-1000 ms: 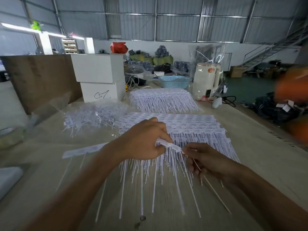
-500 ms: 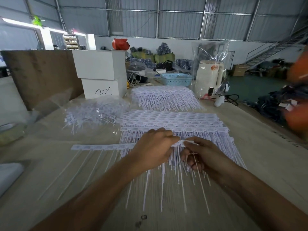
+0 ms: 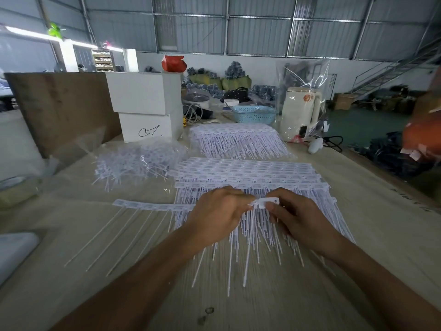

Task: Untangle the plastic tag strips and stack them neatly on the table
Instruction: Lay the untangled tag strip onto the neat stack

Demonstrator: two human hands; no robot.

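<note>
Center frame, left hand and right hand both pinch one tag strip with curled fingers over the neat stack, probably squaring it; tangled bundle upper left.

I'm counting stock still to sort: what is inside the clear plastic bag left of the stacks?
The clear plastic bag holds a loose tangle of white tag strips, tails pointing every way. The wrinkled film and the pile itself hide how many there are, and whatever lies beneath them.
</note>
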